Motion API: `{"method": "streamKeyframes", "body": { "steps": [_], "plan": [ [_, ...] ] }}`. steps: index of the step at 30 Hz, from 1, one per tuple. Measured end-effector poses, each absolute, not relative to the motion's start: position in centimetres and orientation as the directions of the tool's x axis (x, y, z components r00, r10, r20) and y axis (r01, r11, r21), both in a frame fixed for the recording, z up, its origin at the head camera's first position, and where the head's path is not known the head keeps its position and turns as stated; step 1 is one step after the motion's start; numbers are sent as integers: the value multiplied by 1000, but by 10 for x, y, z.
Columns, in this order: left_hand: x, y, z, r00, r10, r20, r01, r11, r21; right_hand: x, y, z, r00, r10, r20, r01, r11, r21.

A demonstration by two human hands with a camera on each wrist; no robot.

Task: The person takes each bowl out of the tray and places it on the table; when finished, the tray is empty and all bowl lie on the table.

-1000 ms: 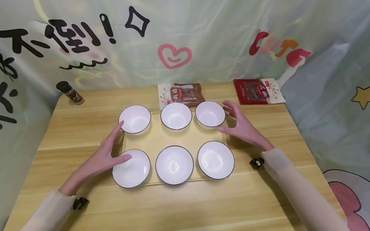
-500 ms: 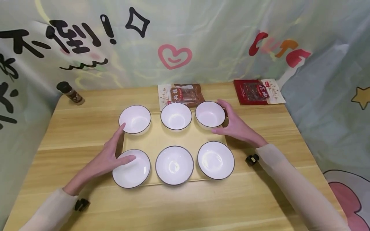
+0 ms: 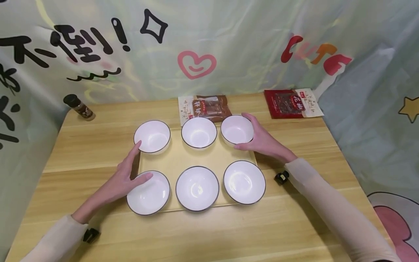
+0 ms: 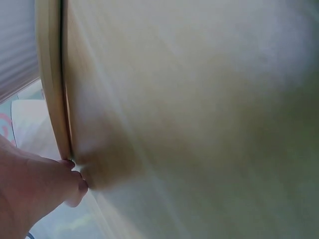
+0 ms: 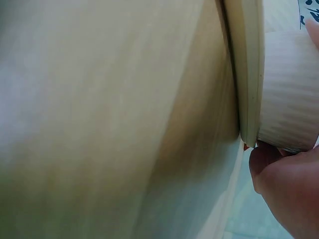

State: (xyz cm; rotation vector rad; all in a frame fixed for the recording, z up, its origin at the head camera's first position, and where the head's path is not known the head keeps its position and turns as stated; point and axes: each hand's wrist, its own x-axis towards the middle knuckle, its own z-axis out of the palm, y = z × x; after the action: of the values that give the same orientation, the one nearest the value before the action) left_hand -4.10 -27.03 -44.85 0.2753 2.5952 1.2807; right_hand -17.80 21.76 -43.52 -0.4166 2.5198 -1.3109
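Left hand: wrist view alone shows fingertips at tray; grip we cannot tell;
Right hand: curled round bowl

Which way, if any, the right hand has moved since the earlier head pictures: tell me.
Yes: judged against the red packet in the head view, the right hand has moved left, in around the far right bowl.

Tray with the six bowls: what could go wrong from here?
Right hand curls round the back-right bowl; a sudden pull could tip or slide it.

Left hand spans two bowls, its thumb over the front-left bowl and index finger at the back-left bowl's rim; a shift might nudge either.

Bowls stand at the tray's edges, so tilting the tray could send one off.
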Motion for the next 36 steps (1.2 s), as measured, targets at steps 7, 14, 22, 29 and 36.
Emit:
{"method": "streamKeyframes", "body": {
  "steps": [7,14,22,29,36],
  "plan": [
    [-41,-269,-448,-958,264,-113,70,595,801,-180,218,-434,-912,-382,-149,-95,550,-830],
    [-43,-267,-443,-958,256,-132,49,596,801,-178,219,-430,-922,-359,-147,-96,579,-809],
    [-44,-266,-443,-957,251,-144,30,583,812,-174,221,-432,-937,-333,-107,-116,586,-802],
    [-43,-267,-446,-959,240,-147,24,589,808,-173,221,-433,-943,-324,-74,-135,576,-806],
    [-42,-269,-446,-960,236,-148,21,591,807,-171,219,-426,-952,-301,-46,-130,538,-833]
  ]
}}
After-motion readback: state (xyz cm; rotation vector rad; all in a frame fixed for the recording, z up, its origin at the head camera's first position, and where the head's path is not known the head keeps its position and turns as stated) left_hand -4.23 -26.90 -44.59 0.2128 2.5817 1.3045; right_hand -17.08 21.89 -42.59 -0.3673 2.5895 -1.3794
